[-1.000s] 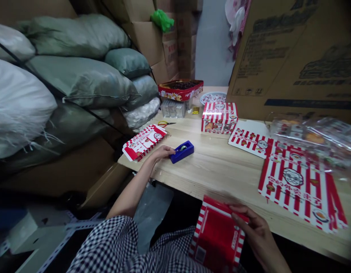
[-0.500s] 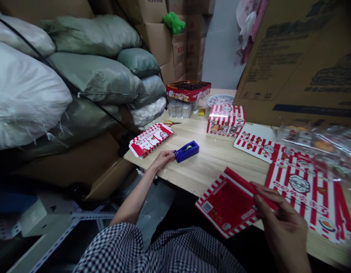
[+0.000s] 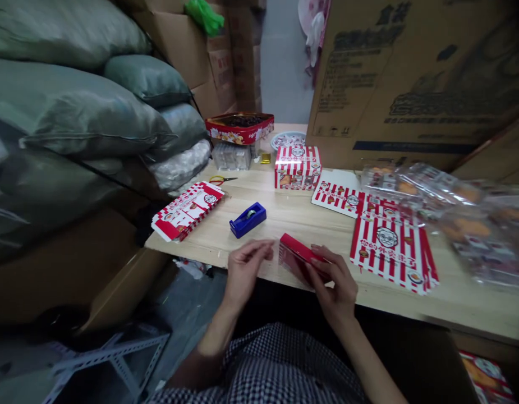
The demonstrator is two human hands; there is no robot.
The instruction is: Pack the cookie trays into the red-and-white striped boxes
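Note:
My right hand (image 3: 334,281) grips a folded red carton (image 3: 296,253) at the near edge of the wooden table (image 3: 301,216), thumb on top and fingers underneath. Just left of the carton, my left hand (image 3: 246,265) has its thumb and fingertips pinched together. A faint clear tape strip seems to run from them to the carton's edge. A blue tape dispenser (image 3: 247,220) sits on the table a little beyond my left hand, apart from it.
A stack of flat red-and-white striped cartons (image 3: 187,210) lies at the table's left end, and more flat cartons (image 3: 389,251) lie at the right. Behind are an assembled striped box (image 3: 298,167), scissors (image 3: 221,180), a red tin (image 3: 239,128), clear snack bags (image 3: 448,205), stacked sacks (image 3: 78,112) and a big cardboard box (image 3: 410,84).
My left hand left the tape dispenser and came back to the carton with fingers pinched. My right hand turned the red carton edge-on and brought it toward the middle.

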